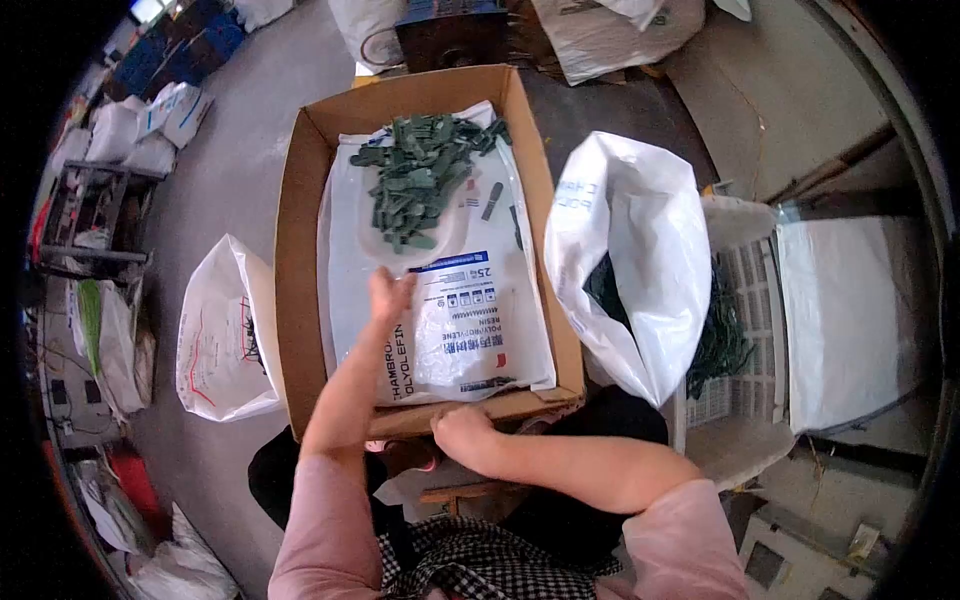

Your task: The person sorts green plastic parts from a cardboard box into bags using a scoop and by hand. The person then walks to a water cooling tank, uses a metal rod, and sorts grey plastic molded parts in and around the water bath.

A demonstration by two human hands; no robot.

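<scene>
We list the layout from left to right. At the far left, beside the cardboard box, an open white bag (222,345) stands with its mouth upward and dark material partly visible inside. The cardboard box (288,250) lies in front of us with a printed sack (440,350) spread flat across its floor. On the upper part of this sack sits a shallow white tray (458,232), and a heap of flat green pieces (415,175) fills it and passes its upper rim. Our left hand (392,292) is at the near edge of the tray, fingers partly apart; we cannot tell whether its grip is released or pinches the rim. Our right hand (465,432) has its grip closed on the near wall of the box. Right of the heap, a loose green piece (491,201) lies on the sack. Beyond the box wall stands a tall white bag (665,260), mouth open, with dark green material inside; next to it, a plastic crate (762,345) contains a tangle of dark green strands (722,335). Caution: a pull on the tray could spill the high heap; slack film could snag fingers or rim; uneven pressure on the near wall could tilt the box.
</scene>
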